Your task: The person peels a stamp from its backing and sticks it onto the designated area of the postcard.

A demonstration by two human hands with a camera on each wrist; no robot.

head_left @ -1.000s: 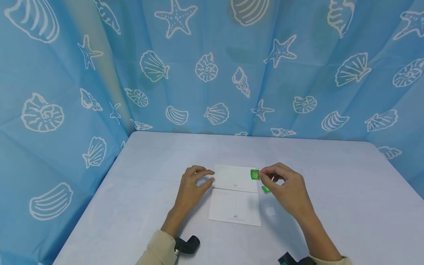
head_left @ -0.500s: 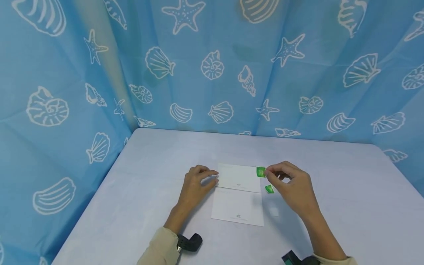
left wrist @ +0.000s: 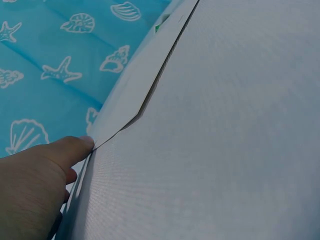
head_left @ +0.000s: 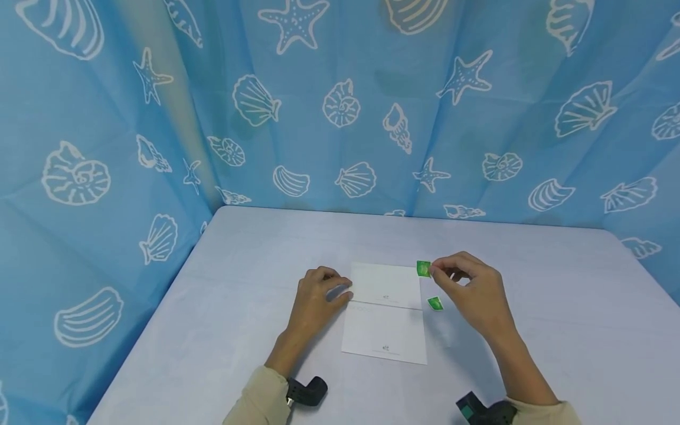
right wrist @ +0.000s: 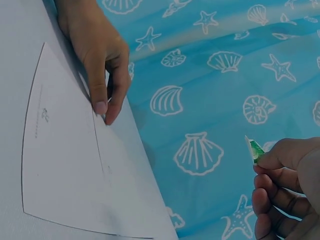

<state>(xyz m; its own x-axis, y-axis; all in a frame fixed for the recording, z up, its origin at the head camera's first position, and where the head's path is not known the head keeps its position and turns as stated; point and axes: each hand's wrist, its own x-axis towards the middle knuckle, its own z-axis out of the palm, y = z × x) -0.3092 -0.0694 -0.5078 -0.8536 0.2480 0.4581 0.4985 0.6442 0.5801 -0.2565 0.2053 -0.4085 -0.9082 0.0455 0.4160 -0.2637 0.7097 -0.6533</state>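
Note:
A white two-panel card (head_left: 385,330) lies on the table, a seam across its middle and a small printed mark on each panel. The thumb and index finger of my left hand (head_left: 319,301) touch its left edge by the seam. Near the card's upper right corner, my right hand (head_left: 475,292) pinches a small green square sticker (head_left: 423,268) between thumb and index finger. The right wrist view shows this sticker (right wrist: 256,150) nearly edge-on, with its white border. A second green sticker (head_left: 435,303) lies just right of the card.
The table (head_left: 265,248) has a pale cloth over it. Blue curtains (head_left: 297,141) with white shell and starfish prints stand behind it and along its left side. Black wrist cameras (head_left: 308,392) are strapped to both forearms.
My right hand has carried the pinched sticker a little up and to the right, from over the card to its upper right corner. My left hand stays at the card's left edge.

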